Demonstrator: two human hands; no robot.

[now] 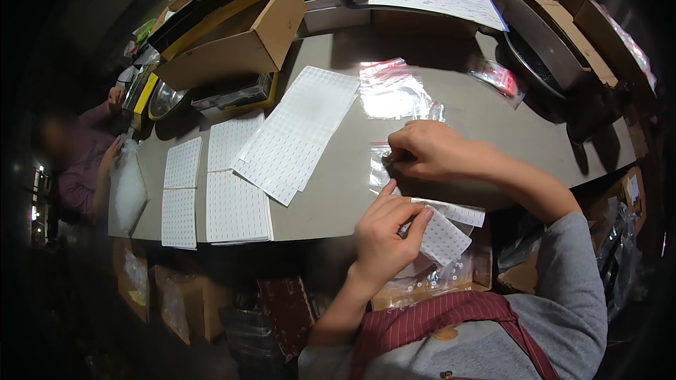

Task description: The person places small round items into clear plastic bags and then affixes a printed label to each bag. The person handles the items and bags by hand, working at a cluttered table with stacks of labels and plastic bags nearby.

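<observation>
At the table's near edge my left hand (386, 233) is closed, its thumb and fingers pinching a white label sheet (446, 238) printed with rows of small dark marks. Its index finger points toward a small clear zip bag (379, 162) lying on the table. Over that bag my right hand (431, 149) is curled with fingertips pressed together; whatever they grip is hidden. Beyond it lies a stack of clear zip bags (398, 95) with red seals, shining in the light. More label sheets (299, 130) spread out left of my hands, some in banded stacks (236, 197).
Below my left hand a shallow cardboard box (481, 267) holds plastic and small round white pieces. An open cardboard box (225, 46) stands at the far left, a dark round tray (531, 63) at the far right. Another person (88, 155) sits at the left end.
</observation>
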